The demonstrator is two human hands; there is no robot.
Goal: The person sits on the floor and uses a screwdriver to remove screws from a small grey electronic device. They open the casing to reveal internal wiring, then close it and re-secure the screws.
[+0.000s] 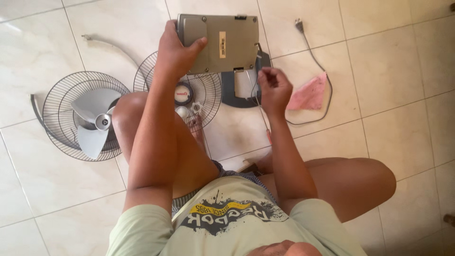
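Head view looks down on a person sitting on a pale tiled floor [388, 71] with a taken-apart fan spread in front of them. Their left hand [176, 50] closes its grip over the left edge of a grey rectangular fan base [219, 42], thumb laid across its underside, holding it tilted up off the floor. A narrow yellow label [222, 44], upright and oblong, sits near the middle of that grey panel. The right hand [274, 90] hovers just below the base's lower right corner, fingers pinched together on a thin wire [256, 92] that runs down from the base. Beneath the base lies a dark grey stand plate [229, 92]. A pink cloth [309, 94] rests just right of the right hand, with a black power cord [316, 57] looping around it to a plug at the top. To the left lie a wire guard [201, 92] and another guard holding the grey fan blade [92, 118].
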